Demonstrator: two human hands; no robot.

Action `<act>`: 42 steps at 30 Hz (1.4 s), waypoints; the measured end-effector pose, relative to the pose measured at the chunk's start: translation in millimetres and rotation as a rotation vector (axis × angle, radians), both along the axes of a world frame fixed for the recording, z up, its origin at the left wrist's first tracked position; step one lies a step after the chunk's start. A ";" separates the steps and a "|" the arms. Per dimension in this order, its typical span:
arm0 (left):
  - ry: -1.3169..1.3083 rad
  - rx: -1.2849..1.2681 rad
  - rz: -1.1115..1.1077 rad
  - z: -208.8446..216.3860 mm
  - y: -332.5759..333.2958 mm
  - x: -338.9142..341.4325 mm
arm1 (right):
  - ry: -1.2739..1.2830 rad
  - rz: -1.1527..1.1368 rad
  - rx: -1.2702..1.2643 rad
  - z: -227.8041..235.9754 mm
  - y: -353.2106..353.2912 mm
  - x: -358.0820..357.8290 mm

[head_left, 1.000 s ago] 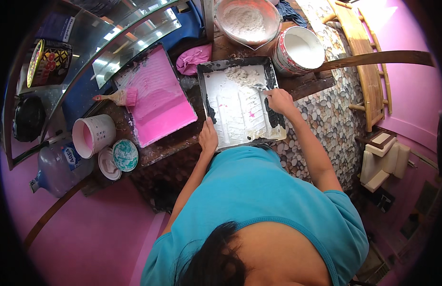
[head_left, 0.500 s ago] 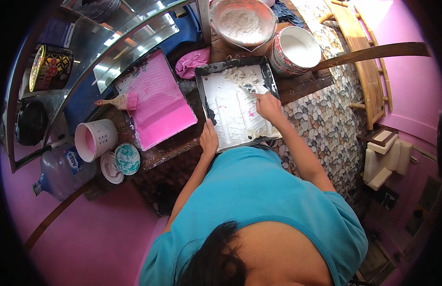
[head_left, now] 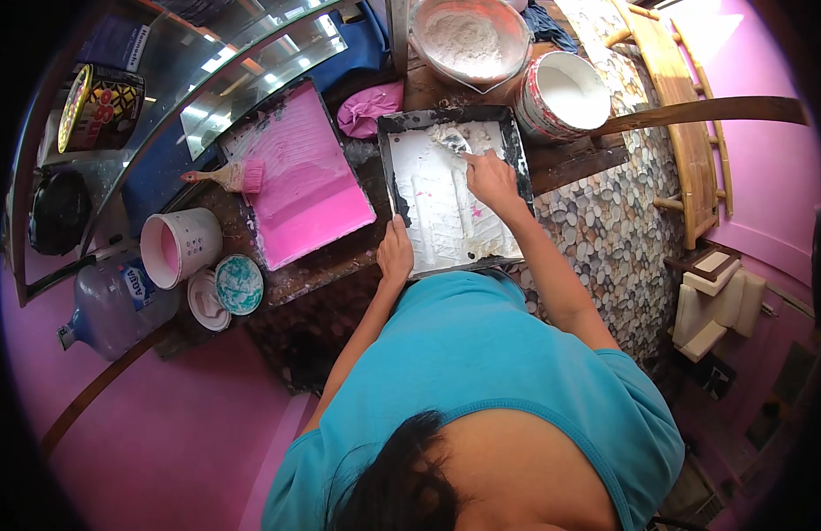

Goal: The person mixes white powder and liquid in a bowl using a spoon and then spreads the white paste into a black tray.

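A black paint tray (head_left: 389,168) coated inside with white paste lies right in front of me. My left hand (head_left: 395,251) is closed on the tray's left rim near its front corner. Inside the far part of the tray, my right hand (head_left: 493,181) grips a small metal spoon-like tool (head_left: 455,144); its exact kind is partly hidden by paste and fingers. The tool's end touches a lumpy heap of off-white paste (head_left: 488,135) by the far wall. Streaks and a few pink spots mark the white layer.
Left of the tray lies another tray of pink paint (head_left: 317,217) with a brush (head_left: 229,177) across its edge. A bucket of white powder (head_left: 468,44) and a bucket of white liquid (head_left: 570,93) stand behind. A white cup (head_left: 185,248) and large plastic bottle (head_left: 118,301) are far left.
My right hand has moved the tool a little left and farther away, into the heap of paste. My left hand keeps its hold on the rim. The whole view has shifted slightly.
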State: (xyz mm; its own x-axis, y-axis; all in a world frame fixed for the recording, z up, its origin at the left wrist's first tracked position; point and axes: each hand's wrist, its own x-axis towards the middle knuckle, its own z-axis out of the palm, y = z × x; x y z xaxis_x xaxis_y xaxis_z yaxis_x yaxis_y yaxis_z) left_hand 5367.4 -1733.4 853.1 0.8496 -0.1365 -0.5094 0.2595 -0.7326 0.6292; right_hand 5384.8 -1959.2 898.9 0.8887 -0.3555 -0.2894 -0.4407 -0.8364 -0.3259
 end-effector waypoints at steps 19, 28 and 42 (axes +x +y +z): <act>-0.018 0.026 0.001 0.5 -3.4 -1.6 | 0.057 -0.001 -0.079 -25.9 -36.0 -5.5; 0.008 0.043 -0.008 5.2 -0.3 1.8 | 0.032 0.101 -0.006 1.7 -30.3 -0.6; -0.032 0.044 -0.005 7.8 -2.0 3.4 | 0.117 0.188 -0.052 -14.6 -59.8 8.1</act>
State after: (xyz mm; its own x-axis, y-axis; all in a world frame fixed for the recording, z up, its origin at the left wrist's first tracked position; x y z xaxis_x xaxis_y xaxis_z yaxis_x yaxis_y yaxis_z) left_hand 5370.8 -1735.4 860.9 0.8651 -0.1188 -0.4874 0.2357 -0.7613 0.6040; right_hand 5392.9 -2019.0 884.3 0.9021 -0.2038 -0.3803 -0.3078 -0.9216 -0.2364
